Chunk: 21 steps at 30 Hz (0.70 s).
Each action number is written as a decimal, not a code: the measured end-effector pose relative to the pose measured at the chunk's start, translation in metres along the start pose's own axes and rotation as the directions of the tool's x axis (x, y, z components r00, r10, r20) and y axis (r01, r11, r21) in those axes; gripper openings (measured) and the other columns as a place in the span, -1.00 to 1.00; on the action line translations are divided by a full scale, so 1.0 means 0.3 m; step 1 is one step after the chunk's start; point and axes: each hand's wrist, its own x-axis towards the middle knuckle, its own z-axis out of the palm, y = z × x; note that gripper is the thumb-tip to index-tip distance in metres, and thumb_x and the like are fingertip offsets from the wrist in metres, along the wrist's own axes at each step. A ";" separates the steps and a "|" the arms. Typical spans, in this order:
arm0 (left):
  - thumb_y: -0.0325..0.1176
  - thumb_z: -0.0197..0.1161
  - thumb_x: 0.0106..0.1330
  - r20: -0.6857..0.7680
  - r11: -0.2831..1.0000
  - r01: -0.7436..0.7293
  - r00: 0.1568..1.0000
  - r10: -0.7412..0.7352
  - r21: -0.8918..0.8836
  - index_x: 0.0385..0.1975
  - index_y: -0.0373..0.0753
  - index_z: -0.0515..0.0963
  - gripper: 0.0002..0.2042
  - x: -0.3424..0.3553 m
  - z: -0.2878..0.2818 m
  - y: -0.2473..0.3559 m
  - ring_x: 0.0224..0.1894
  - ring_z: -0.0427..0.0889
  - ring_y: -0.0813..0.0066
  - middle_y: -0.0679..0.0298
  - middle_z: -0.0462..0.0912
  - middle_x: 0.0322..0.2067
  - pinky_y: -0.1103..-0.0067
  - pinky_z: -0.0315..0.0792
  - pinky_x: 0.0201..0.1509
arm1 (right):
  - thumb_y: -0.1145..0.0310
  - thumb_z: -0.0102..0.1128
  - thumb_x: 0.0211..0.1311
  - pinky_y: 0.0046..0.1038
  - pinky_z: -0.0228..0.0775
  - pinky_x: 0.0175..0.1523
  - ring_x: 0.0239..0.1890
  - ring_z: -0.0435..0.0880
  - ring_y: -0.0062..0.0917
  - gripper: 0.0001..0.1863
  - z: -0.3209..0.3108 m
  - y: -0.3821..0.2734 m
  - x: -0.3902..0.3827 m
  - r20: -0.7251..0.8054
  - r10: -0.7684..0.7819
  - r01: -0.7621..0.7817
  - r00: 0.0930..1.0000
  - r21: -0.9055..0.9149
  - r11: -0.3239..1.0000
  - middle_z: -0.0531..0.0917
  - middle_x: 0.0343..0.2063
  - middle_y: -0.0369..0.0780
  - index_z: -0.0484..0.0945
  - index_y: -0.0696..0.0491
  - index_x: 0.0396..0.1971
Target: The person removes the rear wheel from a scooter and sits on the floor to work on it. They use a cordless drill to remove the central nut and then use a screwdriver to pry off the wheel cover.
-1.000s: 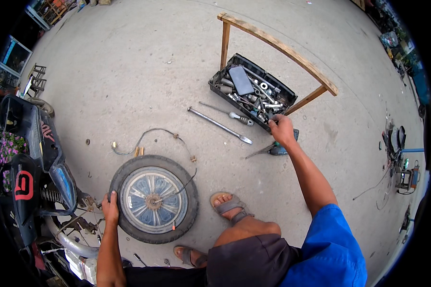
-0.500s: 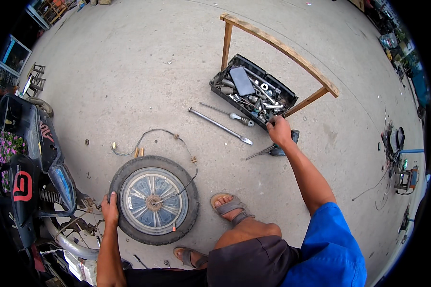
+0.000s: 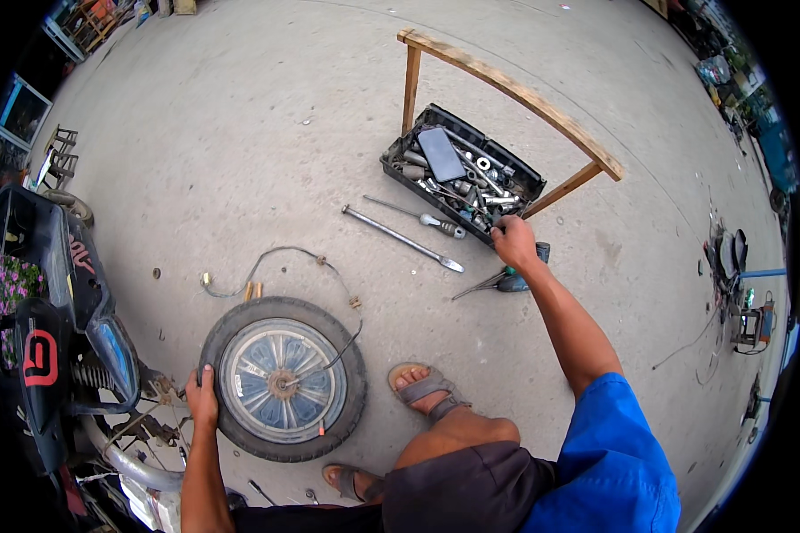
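Observation:
My left hand (image 3: 201,400) grips the left edge of a tyre (image 3: 345,417) on a spoked hub (image 3: 282,382), lying flat with a cable (image 3: 263,254) running out. My right hand (image 3: 514,238) is closed at the near right corner of a black toolbox (image 3: 440,198); what its fingers hold is hidden. The box is crowded with sockets, metal tools and a dark phone (image 3: 440,153). Just outside it lie a long steel bar (image 3: 400,237), a thin shafted tool (image 3: 440,224) and a blue-and-black power tool (image 3: 513,282), partly behind my right hand.
A wooden frame (image 3: 507,80) stands behind the box. A black scooter body (image 3: 58,275) with exposed metal parts is at my left, beside pink flowers. My sandalled foot (image 3: 418,386) is right of the wheel. Assorted parts (image 3: 729,266) lie at the far right on the concrete floor.
The view has shifted slightly. Both hands stay in about the same places, the left on the tyre, the right at the toolbox's corner.

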 end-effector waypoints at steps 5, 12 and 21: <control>-0.04 0.17 0.43 -0.030 1.000 -0.017 0.999 0.016 -0.025 -0.01 -0.57 0.51 -0.46 -0.006 0.008 0.010 -0.07 0.57 0.21 -0.06 0.65 -0.11 0.42 0.38 0.15 | 0.35 0.24 0.13 -0.10 0.51 -0.02 -0.20 0.69 -0.02 -0.80 0.018 0.016 0.026 0.017 0.010 -0.010 1.000 0.030 1.000 0.71 -0.33 0.06 0.71 0.15 -0.35; -0.09 0.15 0.45 0.011 0.999 -0.031 0.999 0.031 -0.034 -0.05 -0.50 0.55 -0.54 -0.001 -0.001 -0.008 -0.13 0.57 0.29 0.00 0.67 -0.18 0.43 0.41 0.09 | 0.36 0.20 0.18 -0.10 0.50 0.01 -0.18 0.70 -0.01 -0.78 0.055 -0.027 0.129 -0.003 0.021 -0.021 1.000 0.108 0.994 0.71 -0.30 0.08 0.70 0.13 -0.24; -0.10 0.14 0.46 0.022 0.993 -0.065 0.998 0.067 -0.096 -0.05 -0.51 0.53 -0.54 -0.009 0.001 -0.068 -0.14 0.55 0.29 0.02 0.65 -0.18 0.44 0.39 0.09 | 0.39 0.20 0.18 -0.14 0.50 0.05 -0.13 0.70 -0.02 -0.76 0.089 -0.062 0.298 -0.026 0.014 -0.010 1.000 0.161 0.987 0.71 -0.26 0.09 0.70 0.15 -0.20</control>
